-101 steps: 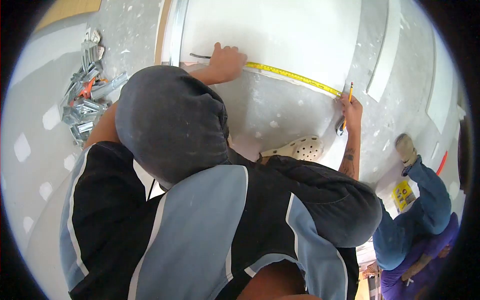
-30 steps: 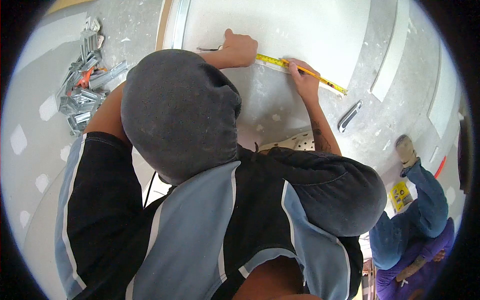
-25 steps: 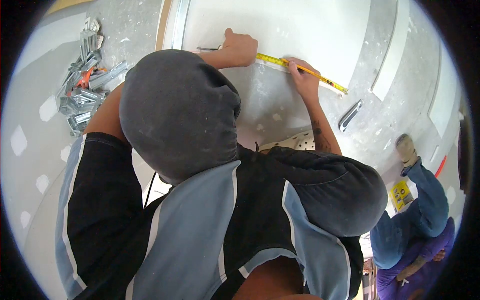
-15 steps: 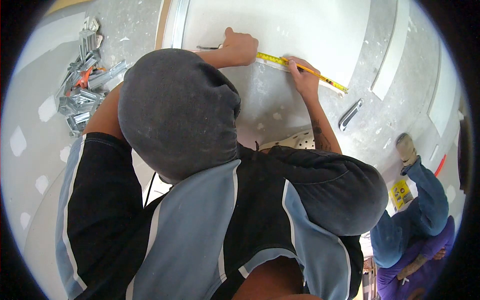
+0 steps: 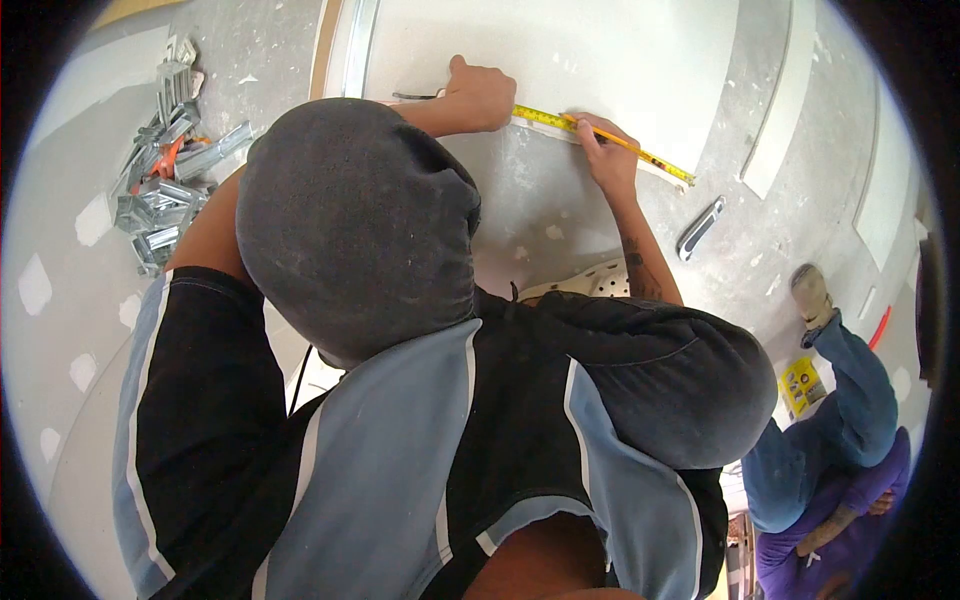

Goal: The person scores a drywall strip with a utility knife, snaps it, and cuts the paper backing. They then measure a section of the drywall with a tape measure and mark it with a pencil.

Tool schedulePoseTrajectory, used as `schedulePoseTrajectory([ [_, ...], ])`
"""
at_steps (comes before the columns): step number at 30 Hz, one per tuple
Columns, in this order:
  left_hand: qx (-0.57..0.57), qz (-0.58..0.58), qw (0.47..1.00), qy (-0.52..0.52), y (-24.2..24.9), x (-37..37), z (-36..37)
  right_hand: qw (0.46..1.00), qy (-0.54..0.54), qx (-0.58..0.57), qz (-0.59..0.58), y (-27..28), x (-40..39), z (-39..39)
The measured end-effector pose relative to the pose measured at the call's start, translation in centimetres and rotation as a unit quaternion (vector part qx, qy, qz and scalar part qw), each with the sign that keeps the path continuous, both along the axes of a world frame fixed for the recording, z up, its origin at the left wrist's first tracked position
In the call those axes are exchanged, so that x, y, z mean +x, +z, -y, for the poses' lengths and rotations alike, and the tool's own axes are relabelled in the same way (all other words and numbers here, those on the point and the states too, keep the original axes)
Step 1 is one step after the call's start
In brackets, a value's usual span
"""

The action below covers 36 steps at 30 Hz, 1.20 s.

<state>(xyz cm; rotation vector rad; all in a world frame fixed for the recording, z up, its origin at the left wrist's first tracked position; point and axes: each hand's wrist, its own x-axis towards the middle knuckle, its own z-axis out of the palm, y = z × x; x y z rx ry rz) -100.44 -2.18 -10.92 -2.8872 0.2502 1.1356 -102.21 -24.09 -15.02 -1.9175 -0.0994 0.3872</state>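
Tape measure point(image 5: 600, 138) runs along the near edge of the board point(image 5: 560, 50) on the floor; my left hand point(image 5: 480, 95) pins one end, knife point(image 5: 699, 228) lies off right.

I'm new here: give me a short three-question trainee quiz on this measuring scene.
1. True or false: the left hand presses the yellow tape measure against the white board.
2. What does the right hand hold on the tape: A pencil, B hammer, C brush?
3. Fill in: the grey utility knife lies untouched on the ____.

Key: 1 true; 2 A; 3 floor.
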Motion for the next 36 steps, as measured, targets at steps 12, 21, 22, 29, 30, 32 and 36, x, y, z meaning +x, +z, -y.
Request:
schedulePoseTrajectory([
  [12,-0.01,0.029,1.0,-0.002,-0.5,-0.3,-0.2,1.0,-0.002,-0.001,0.024,-0.9,-0.1,0.1],
  [21,-0.002,0.012,1.0,-0.008,0.1,-0.1,-0.1,1.0,-0.016,0.003,0.024,-0.9,-0.2,-0.2],
  [22,-0.002,0.015,1.0,-0.009,0.0,-0.1,-0.3,1.0,-0.022,0.008,0.017,-1.0,-0.3,-0.2],
  [29,-0.047,-0.154,0.986,0.03,0.1,-0.9,-0.7,0.994,0.084,-0.076,-0.003,-0.7,0.5,0.5],
  [30,-0.061,-0.173,0.983,0.007,-0.1,-1.3,-0.8,0.994,0.083,-0.077,-0.002,-0.5,0.4,0.7],
  [32,-0.113,-0.175,0.978,-0.029,-1.4,-2.1,-1.5,0.975,0.073,-0.013,-0.21,0.0,0.0,1.2],
  [36,-0.126,-0.192,0.971,-0.071,-0.9,-2.0,-1.8,0.952,-0.057,0.174,-0.245,0.8,-0.1,3.7],
])
